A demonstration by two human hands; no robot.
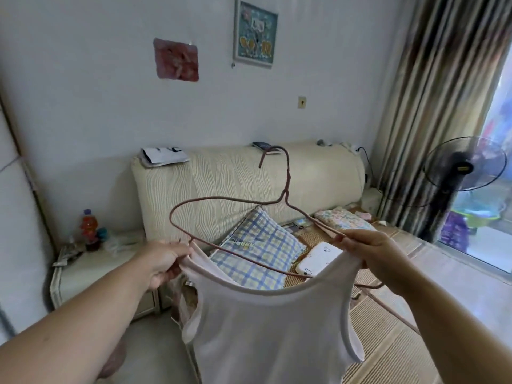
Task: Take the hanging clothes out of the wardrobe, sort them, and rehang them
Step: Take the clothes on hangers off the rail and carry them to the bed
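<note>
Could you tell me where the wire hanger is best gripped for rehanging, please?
I would grip the wire hanger at its twisted neck, just under the hook, coming from the right: the neck stands upright and free, the hook opens left, and the left hand and right hand pinch the tank top straps.

Wire hanger (288,177) at centre, tank top (266,328) hanging below at six o'clock. Behind, headboard (221,176) at twelve, nightstand (91,270) at nine, fan (465,164) at three.
</note>
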